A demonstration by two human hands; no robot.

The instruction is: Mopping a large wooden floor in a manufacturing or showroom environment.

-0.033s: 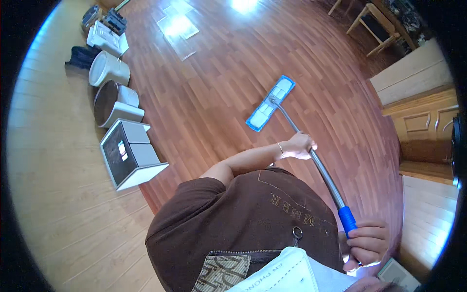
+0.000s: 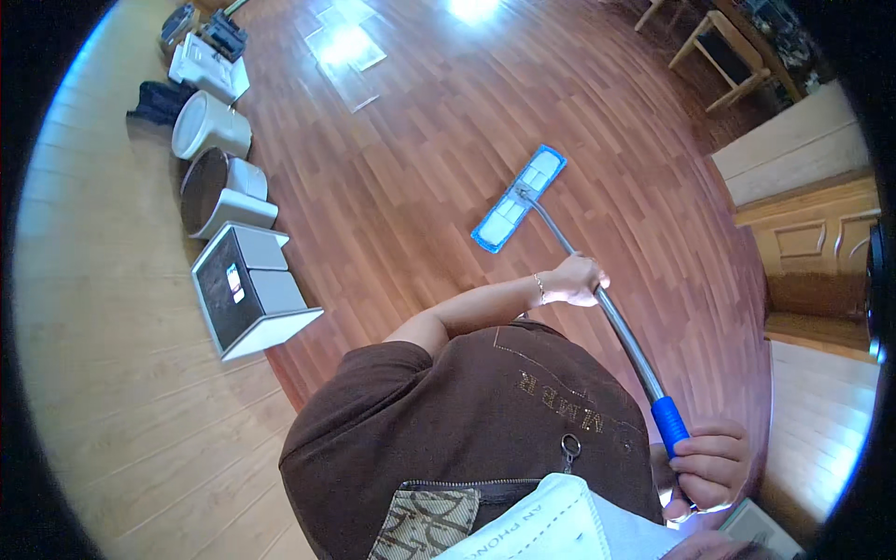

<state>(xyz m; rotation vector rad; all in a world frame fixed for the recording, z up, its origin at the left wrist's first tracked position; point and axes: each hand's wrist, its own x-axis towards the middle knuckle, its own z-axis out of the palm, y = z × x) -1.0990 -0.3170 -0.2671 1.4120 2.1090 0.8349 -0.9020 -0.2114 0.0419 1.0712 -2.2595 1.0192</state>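
A flat mop (image 2: 630,341) with a long silver pole slants across the view. Its rectangular head (image 2: 504,222), white on top with a blue fluffy rim, appears to lie flat on the wooden floor ahead of me. My left hand (image 2: 574,279), with a thin bracelet at its wrist, is wrapped round the pole partway down. At the pole's upper end, the fingers of my right hand (image 2: 709,469) close round the blue grip (image 2: 668,422), close to my right side.
Along the left wall stand a dark-topped cabinet (image 2: 271,287) with a phone on it, round pale stools (image 2: 219,126) and a white box-like unit (image 2: 207,67). A wooden stool (image 2: 719,61) is at the far right, nearer a wooden door (image 2: 803,238). Shiny flat sheets (image 2: 347,54) lie on the floor ahead.
The room has shifted very slightly in view, the left furniture a little upward. The mop and both hands hold almost the same places.
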